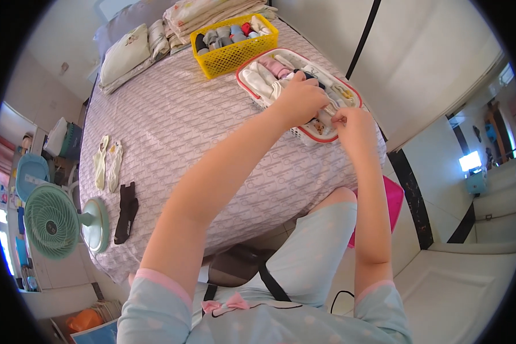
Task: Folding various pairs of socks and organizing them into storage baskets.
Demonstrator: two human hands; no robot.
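Head view: the left hand's (301, 100) fingers curled down among folded clothes (258, 80) in a red-rimmed white basket (321, 140) beneath them; the right hand's (354, 125) fingers bent inward by its rim. Whether either gripped cloth could not be told. Beyond the fingers stood a yellow basket (238, 56); well left, a dark sock (126, 213) lay on the bed (172, 114).

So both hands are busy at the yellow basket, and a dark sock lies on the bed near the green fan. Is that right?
Not quite: the head view shows the left hand and right hand at the white basket with the red rim, not the yellow basket. A dark sock does lie on the bed near the green fan.
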